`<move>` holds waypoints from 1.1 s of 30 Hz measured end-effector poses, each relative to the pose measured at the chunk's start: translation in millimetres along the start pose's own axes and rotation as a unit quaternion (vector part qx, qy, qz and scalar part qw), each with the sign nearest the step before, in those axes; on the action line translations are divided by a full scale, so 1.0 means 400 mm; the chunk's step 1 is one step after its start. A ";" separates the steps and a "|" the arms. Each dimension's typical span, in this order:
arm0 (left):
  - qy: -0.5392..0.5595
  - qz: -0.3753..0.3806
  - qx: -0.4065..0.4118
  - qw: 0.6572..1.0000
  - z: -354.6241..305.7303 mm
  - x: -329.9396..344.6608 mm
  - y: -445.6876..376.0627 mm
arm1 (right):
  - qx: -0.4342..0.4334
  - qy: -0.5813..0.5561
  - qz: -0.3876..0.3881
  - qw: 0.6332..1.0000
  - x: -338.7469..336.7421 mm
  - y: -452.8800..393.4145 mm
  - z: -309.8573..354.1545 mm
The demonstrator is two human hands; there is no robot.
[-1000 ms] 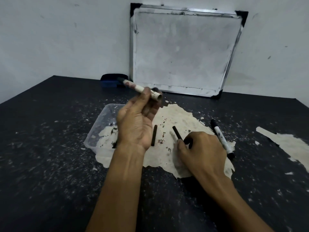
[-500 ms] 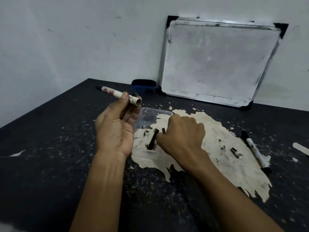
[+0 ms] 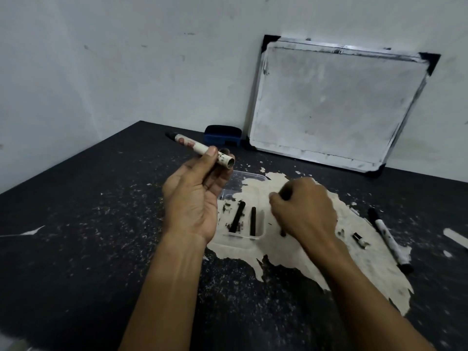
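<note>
The head camera looks down on a black table [image 3: 76,224] pushed into a corner of pale, scuffed wall [image 3: 126,59]. The tabletop is flecked all over with white chips. A clear plastic container [image 3: 255,178] sits near the middle, and everything else is placed from it.

A large patch [image 3: 291,254] where the black coat has peeled to beige starts under the container and spreads to its right and toward the camera. Two black rods [image 3: 252,221] lie side by side inside the container, at its near end.

Above the container's left edge, the left hand [image 3: 192,198] is raised, palm toward the camera. Its thumb and curled fingers grip a white marker barrel [image 3: 200,149]. The barrel's open end points toward the container and its dark tip points away to the left.

Just right of the container, the right hand [image 3: 304,209] hovers over the beige patch with its fingers closed round a dark rod [image 3: 285,195]. One end of the rod shows above the knuckles and the other below them.

Further right on the patch lies a small end piece [image 3: 359,239], and beyond it a second marker [image 3: 387,236].

Behind the container a blue eraser [image 3: 222,139] rests by the wall. To the eraser's right a smeared whiteboard [image 3: 329,105] leans against the wall.
</note>
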State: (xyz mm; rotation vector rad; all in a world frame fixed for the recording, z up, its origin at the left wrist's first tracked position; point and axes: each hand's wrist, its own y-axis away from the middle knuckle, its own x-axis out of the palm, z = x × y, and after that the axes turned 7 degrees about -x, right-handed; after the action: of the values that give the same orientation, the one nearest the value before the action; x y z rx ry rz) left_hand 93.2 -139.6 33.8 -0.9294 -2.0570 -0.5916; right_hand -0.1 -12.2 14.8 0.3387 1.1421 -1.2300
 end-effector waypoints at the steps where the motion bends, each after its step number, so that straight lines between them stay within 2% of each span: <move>1: 0.000 0.002 -0.001 1.000 0.002 0.003 0.002 | 0.025 -0.008 -0.005 1.000 -0.007 -0.002 -0.032; 5: 0.002 0.012 -0.013 1.000 0.025 0.023 0.010 | 0.083 -0.005 0.021 0.996 0.021 0.013 -0.114; 11: 0.001 0.025 -0.032 0.999 0.079 0.059 0.022 | 0.093 0.036 0.039 0.994 0.068 0.028 -0.118; 15: -0.009 0.042 -0.048 0.998 0.114 0.090 0.031 | 0.115 0.018 0.033 0.993 0.049 0.029 -0.117; 19: -0.023 0.074 -0.096 0.992 0.178 0.130 0.039 | 0.132 -0.088 -0.036 0.987 -0.015 0.045 -0.168; 21: -0.035 0.086 -0.130 0.987 0.226 0.147 0.040 | 0.119 -0.146 -0.086 0.978 -0.054 0.060 -0.205; 25: -0.053 0.074 -0.191 0.977 0.328 0.157 0.032 | 0.079 -0.188 -0.174 0.963 -0.116 0.089 -0.268; 29: -0.036 0.037 -0.245 0.968 0.396 0.152 0.019 | -0.001 -0.206 -0.271 0.940 -0.134 0.116 -0.302; 33: 0.005 0.020 -0.279 0.960 0.405 0.144 0.004 | -0.104 -0.165 -0.310 0.931 -0.119 0.139 -0.301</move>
State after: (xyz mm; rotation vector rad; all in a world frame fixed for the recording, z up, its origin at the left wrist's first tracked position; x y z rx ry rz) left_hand -5.6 -7.0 -13.9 -1.2746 -1.8836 -1.1870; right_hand -7.8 124.3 -19.5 -0.4153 1.1016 -1.6174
